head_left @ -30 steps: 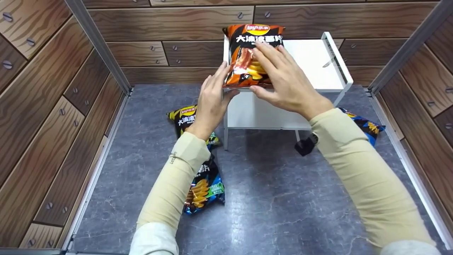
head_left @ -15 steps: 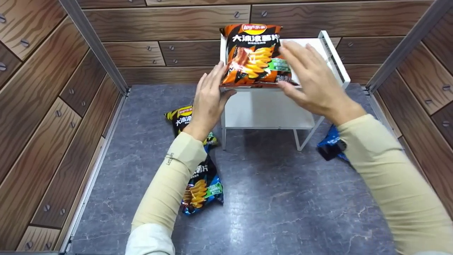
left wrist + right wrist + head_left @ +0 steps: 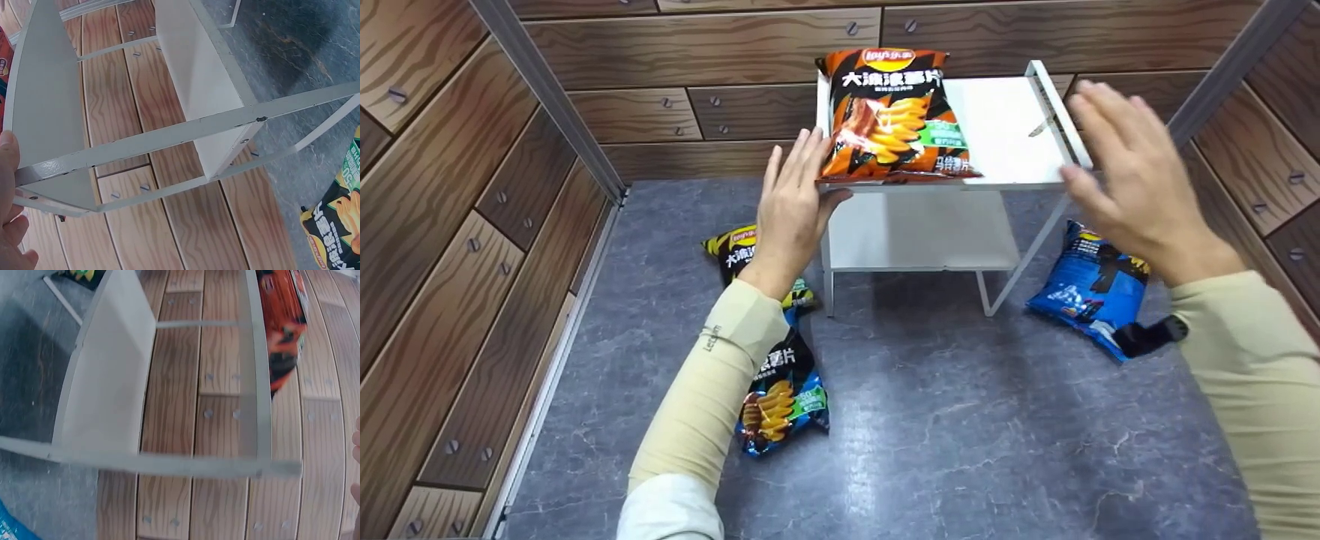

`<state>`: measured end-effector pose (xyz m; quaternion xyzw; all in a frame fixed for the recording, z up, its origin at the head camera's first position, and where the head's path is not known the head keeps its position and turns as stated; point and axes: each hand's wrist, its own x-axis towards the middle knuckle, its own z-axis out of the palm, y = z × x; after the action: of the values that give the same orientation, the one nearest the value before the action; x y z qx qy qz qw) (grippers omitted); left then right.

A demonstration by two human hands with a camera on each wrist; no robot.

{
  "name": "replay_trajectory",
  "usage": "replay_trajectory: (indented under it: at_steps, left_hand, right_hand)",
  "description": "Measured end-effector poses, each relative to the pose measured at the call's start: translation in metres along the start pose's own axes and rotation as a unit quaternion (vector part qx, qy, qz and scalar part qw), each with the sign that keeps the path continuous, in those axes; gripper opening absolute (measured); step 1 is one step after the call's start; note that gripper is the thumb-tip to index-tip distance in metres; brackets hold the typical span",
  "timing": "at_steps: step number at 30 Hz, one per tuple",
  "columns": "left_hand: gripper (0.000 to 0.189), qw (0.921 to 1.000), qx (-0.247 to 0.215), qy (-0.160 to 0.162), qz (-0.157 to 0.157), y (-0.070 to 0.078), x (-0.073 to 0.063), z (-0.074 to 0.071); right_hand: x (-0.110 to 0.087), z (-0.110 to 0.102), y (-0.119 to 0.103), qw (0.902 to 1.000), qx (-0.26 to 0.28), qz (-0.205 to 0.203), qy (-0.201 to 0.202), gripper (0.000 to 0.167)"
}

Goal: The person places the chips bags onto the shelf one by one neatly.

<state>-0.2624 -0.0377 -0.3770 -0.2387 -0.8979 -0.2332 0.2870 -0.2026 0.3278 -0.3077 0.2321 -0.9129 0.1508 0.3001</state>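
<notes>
Orange and printed side up, the bag [image 3: 885, 124] is lying on the left part of the white shelf [image 3: 997, 124] as the right hand [image 3: 1144, 180], which was covering some of it a second ago, is swinging out beyond the right rail [image 3: 1063, 114]. The bag is staying at the same end, its lower edge running along the shelf's front, and it seems to be keeping its place without that hand's support; the right hand's work on it is apparently ending for now. Fingers reaching forward and thumb standing apart, the right hand is holding nothing; its wrist view is showing only fingertips, away from the shelf. The left hand [image 3: 793, 206] is bracketing the front left corner, fingers extending along the side and thumb appearing to touch the shelf; whether the fingers are touching the bag is not showing clearly. On the floor [image 3: 907, 420], a blue bag [image 3: 1091, 277] is lying right of the shelf, while a yellow bag [image 3: 737, 251] and a black bag [image 3: 781, 397] are lying toward the left, partly hidden behind the left hand and arm.
</notes>
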Motion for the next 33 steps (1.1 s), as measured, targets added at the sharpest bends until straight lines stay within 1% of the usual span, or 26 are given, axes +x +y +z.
replay_trajectory:
  at_steps: [4,7,11,15,17,20,26,27,31,33]
  left_hand:
    - [0.071,1.0000,0.005,0.001,0.000,-0.001,0.000,-0.001]
    - [0.071,1.0000,0.003,0.000,0.001,-0.002,-0.001,-0.001]
    - [0.070,1.0000,-0.002,0.002,-0.002,-0.004,-0.002,-0.001]
    - [0.069,0.9999,-0.008,0.008,-0.002,-0.006,-0.003,-0.001]
    - [0.068,0.9999,-0.011,0.011,0.001,-0.006,-0.004,0.000]
    - [0.068,0.9998,-0.014,0.014,0.005,-0.006,-0.004,0.000]
    - [0.068,0.9999,-0.012,0.011,0.003,-0.004,-0.007,0.002]
    - [0.069,0.9999,-0.012,0.011,0.004,-0.004,-0.007,0.002]
    - [0.068,0.9997,-0.015,0.016,0.007,-0.002,-0.004,0.003]
    - [0.068,0.9997,-0.018,0.016,0.010,-0.001,-0.003,0.004]
  right_hand:
    - [-0.012,-0.005,0.017,0.9988,0.007,0.048,0.008,0.069]
    - [-0.024,-0.003,0.031,0.9961,0.014,0.086,0.009,0.067]
    - [-0.042,0.007,0.046,0.9913,0.025,0.129,0.007,0.062]
    - [-0.063,0.020,0.056,0.9842,0.047,0.171,0.001,0.058]
    - [-0.073,0.027,0.059,0.9791,0.056,0.195,-0.014,0.058]
    - [-0.088,0.037,0.065,0.9721,0.055,0.223,-0.047,0.059]
    - [-0.120,0.062,0.077,0.9627,0.025,0.249,-0.103,0.066]
    - [-0.125,0.067,0.078,0.9599,0.021,0.255,-0.115,0.068]
    - [-0.149,0.085,0.085,0.9436,0.019,0.282,-0.172,0.079]
    - [-0.161,0.096,0.088,0.9387,0.014,0.285,-0.193,0.084]
